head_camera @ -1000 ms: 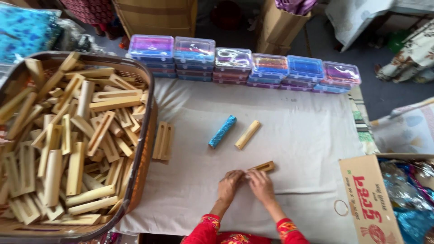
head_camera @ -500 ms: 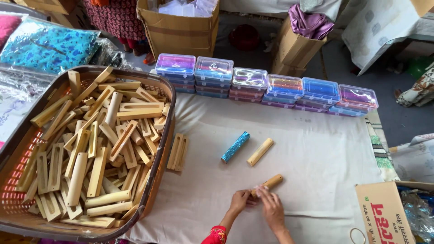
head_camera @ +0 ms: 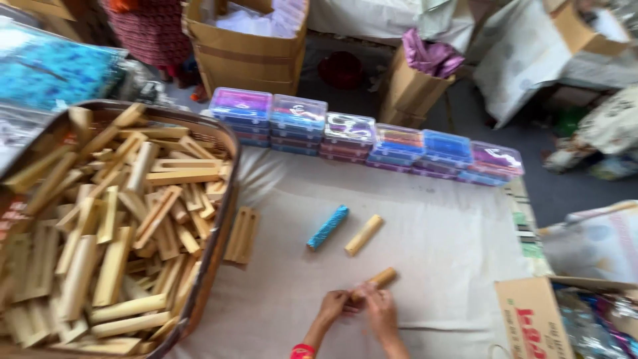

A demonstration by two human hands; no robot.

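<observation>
Head view shows both hands low on the pale cloth (head_camera: 425, 266), meeting on 1 short bamboo stick (head_camera: 377, 280). The left hand (head_camera: 332, 307) and the right hand (head_camera: 380, 312) both close their fingers around the near end of this stick; its far end points up and to the right, free. Near them, further up the cloth, lie a blue wrapped stick (head_camera: 328, 227) and a plain stick (head_camera: 364, 234), just beside each other but apart. A flat pair of bamboo pieces (head_camera: 241, 234) rests beside the big woven basket (head_camera: 222, 219), which is full of cut bamboo.

I think the stick may slip or roll away, because only 1 end is held and the shape is round. It could also knock the 2 sticks nearby.

The fingertips are blurred, so anything thin between them cannot be seen. The wrists are cut off by the lower edge, and the contents of the row of clear plastic boxes (head_camera: 359, 136) are hard to make out.
</observation>
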